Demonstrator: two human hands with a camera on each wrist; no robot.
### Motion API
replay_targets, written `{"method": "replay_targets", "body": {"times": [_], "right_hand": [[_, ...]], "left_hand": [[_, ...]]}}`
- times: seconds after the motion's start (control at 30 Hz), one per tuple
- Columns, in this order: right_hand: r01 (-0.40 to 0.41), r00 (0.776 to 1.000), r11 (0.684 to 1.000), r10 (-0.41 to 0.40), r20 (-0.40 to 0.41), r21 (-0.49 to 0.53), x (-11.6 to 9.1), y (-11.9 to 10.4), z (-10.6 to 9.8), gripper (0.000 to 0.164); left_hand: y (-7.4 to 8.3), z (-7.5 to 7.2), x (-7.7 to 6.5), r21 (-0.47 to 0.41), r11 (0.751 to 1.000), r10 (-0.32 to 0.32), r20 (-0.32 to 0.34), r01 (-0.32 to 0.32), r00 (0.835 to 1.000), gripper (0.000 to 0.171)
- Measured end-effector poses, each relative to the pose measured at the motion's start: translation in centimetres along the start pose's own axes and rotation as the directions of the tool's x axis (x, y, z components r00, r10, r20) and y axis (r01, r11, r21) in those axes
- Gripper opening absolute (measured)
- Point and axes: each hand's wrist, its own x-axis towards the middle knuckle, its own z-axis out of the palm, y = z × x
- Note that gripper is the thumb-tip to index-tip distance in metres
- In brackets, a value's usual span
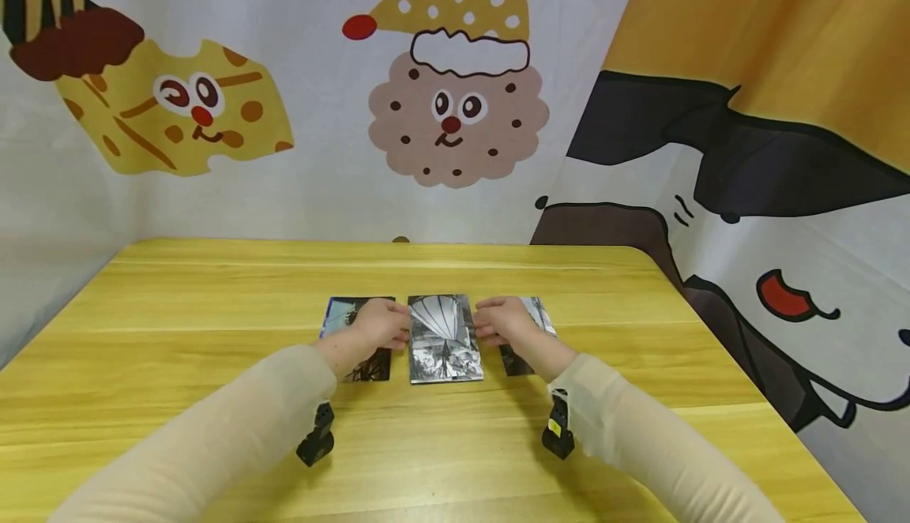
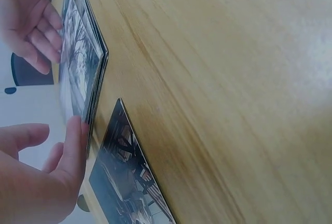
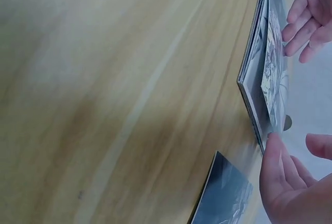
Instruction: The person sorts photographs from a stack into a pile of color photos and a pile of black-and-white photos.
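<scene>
A small stack of photo cards [image 1: 445, 341] lies between my hands, its top card a black-and-white picture with a striped, fan-like shape. In both wrist views the top card [image 2: 80, 60] sits slightly askew and lifted off the cards beneath. My left hand [image 1: 377, 324], fingers fairly straight, has its fingertips at the stack's left edge. At the opposite edge are the extended fingertips of my right hand [image 1: 508, 324]. Partly under the left hand in the head view lies a dark photo card with blue [image 1: 340, 315]. Another black-and-white photo card [image 1: 517, 361] is partly hidden by the right hand.
All the cards lie on a yellow wood-grain table [image 1: 441, 452]. Behind it hangs a white curtain [image 1: 320, 191] with cartoon prints. Black wrist cameras [image 1: 316, 434] hang under both sleeves, close above the tabletop.
</scene>
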Motion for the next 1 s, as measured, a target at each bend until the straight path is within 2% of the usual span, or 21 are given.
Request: {"method": "replay_targets", "body": {"times": [0.23,0.37,0.53,0.8,1.0], "right_hand": [[-0.006,1.000,0.997,0.007,-0.007,0.076,0.1,-0.3,-0.1,0.041],[-0.002,1.000,0.994,0.002,-0.004,0.110,0.2,-0.3,0.0,0.041],[0.015,1.000,0.993,-0.015,0.001,0.120,0.4,-0.2,0.1,0.043],[0.017,0.999,0.991,-0.021,0.032,0.131,0.3,0.0,-0.2,0.044],[0.018,1.000,0.994,-0.020,0.019,0.109,0.3,-0.1,-0.5,0.043]], "left_hand": [[-0.1,0.1,0.3,-0.060,0.998,0.020,-0.047,-0.023,0.999,0.039],[-0.1,0.2,0.2,-0.104,0.994,0.024,-0.034,-0.028,0.999,0.042],[0.1,0.3,0.3,-0.134,0.991,0.026,-0.014,-0.027,1.000,0.046],[0.3,0.6,0.4,-0.150,0.988,0.029,-0.033,-0.034,0.999,0.045],[0.4,1.0,0.6,-0.148,0.988,0.025,-0.060,-0.034,0.998,0.045]]}}
